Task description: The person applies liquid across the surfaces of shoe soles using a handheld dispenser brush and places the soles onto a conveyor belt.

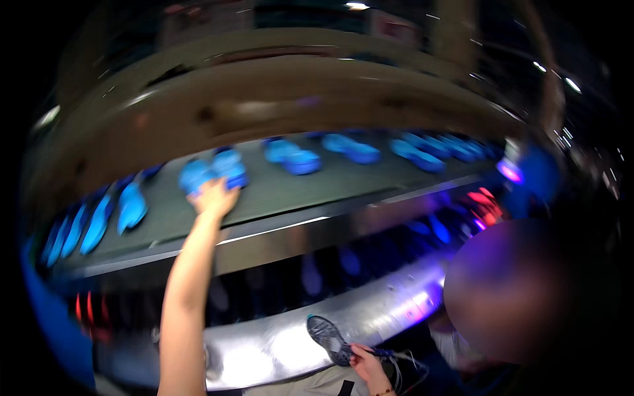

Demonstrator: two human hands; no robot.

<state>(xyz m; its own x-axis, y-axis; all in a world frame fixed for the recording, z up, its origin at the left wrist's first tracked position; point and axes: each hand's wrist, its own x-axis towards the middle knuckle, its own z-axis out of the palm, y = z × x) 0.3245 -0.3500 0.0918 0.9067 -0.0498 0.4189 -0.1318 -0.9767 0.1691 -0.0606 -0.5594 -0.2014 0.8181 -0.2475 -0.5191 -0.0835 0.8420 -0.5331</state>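
My left arm stretches far forward over a dark belt (264, 185). My left hand (214, 197) is at the near ends of two bright blue shoe soles, the left sole (196, 173) and the right sole (229, 166). Its fingers are smeared by motion, so whether they grip a sole cannot be made out. Low in the picture, my right hand (367, 363) pinches the lower end of a dark shoe sole (323, 335) with a lighter patch. That sole is held over a shiny metal ledge (257, 356).
More blue soles (290, 156) lie along the belt on both sides. A brown hood (297, 89) arches above it. Under the belt's metal edge, a dark lower level holds several soles (312, 274). Red lights glow at both ends. A blurred person (508, 290) is close at right.
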